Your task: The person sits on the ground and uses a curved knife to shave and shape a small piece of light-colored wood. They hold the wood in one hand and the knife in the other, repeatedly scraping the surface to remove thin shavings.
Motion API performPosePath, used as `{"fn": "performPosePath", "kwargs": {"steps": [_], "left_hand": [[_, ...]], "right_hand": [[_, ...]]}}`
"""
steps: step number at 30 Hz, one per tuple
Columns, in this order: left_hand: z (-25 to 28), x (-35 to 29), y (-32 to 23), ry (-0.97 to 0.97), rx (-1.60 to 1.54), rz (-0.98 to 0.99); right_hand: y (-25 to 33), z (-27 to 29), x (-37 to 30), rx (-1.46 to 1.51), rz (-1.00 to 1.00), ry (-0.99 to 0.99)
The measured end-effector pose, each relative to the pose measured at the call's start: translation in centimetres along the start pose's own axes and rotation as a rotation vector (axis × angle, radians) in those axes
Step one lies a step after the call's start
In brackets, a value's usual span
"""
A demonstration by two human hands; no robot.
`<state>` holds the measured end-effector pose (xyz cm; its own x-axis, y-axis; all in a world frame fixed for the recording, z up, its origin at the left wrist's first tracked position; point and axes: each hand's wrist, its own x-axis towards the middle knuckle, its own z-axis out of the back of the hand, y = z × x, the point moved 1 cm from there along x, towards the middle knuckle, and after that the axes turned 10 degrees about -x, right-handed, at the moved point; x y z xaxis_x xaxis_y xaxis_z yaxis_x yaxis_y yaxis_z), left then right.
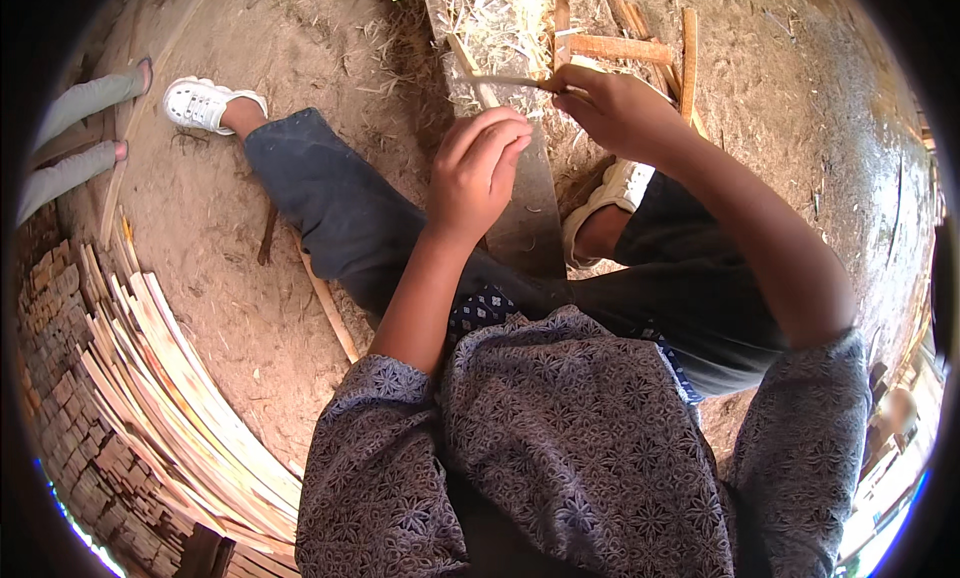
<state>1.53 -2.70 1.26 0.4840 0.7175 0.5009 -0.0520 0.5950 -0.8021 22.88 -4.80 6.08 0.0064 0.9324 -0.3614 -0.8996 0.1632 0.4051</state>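
Note:
My left hand [478, 166] is closed around the near end of a pale wooden strip [464, 54], which points away from me over a plank [530, 203]. In my right hand [610, 108], fingers wrapped round the handle, is a knife [500, 80]. Its thin blade points left and lies across the strip, just beyond my left fingers. Whether the edge bites into the wood cannot be made out. Curled shavings [490, 13] cover the far part of the plank, which runs between my spread legs.
Reddish wooden pieces [620, 48] lie right of the plank. Long pale strips [190, 378] are bundled at the lower left, beside stacked wood blocks [60, 328]. A loose stick [330, 303] rests near my left leg. Another person's legs [85, 108] show at the far left.

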Motion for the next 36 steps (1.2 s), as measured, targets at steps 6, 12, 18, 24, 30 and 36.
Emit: {"fn": "performPosePath", "kwargs": {"steps": [6,12,18,24,30,36], "left_hand": [[-0.9,0.9,0.2,0.082,-0.014,-0.012],[0.3,1.0,1.0,-0.012,-0.011,-0.003],[0.3,0.9,0.9,0.019,-0.039,0.010],[1.8,0.7,2.4,-0.184,0.060,0.001],[3.0,0.6,2.5,-0.160,-0.031,0.034],[0.5,1.0,1.4,-0.045,-0.125,0.031]], "right_hand": [[-1.9,-4.7,10.1,-0.087,0.035,-0.159],[-0.7,-3.3,8.4,0.020,0.045,-0.063],[0.1,2.1,-0.6,0.041,0.091,0.076],[1.8,0.7,1.1,0.076,0.086,0.052],[2.3,-0.5,1.1,0.092,0.110,0.035],[1.6,0.0,-2.0,0.153,0.071,-0.012]]}}
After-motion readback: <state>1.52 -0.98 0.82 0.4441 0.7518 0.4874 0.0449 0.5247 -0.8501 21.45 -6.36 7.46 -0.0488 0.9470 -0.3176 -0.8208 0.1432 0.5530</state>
